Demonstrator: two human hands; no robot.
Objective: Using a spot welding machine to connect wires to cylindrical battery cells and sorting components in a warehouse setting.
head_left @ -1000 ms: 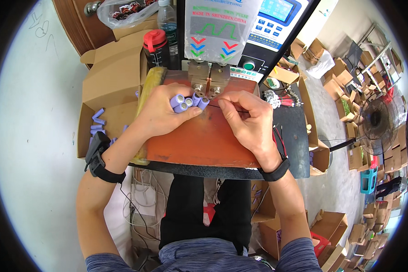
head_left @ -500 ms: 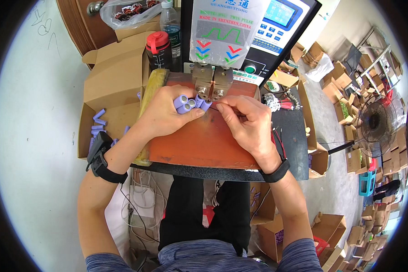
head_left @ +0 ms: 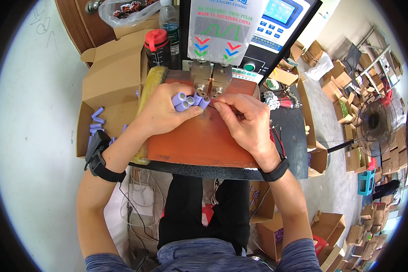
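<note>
Both hands work close together: left hand [head_left: 161, 113] grips purple batteries [head_left: 186, 100]; right hand [head_left: 245, 120] pinches a thin strip under the welder head [head_left: 211, 78].

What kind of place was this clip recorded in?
Probably a small battery-pack assembly workshop. The left hand holds purple cylindrical cells under the welding head of a bench machine, and cardboard boxes litter the floor.

Red-capped black bottle [head_left: 157, 47], clear water bottle [head_left: 169, 20], open cardboard box [head_left: 114, 81], standing fan [head_left: 377, 127]
</note>
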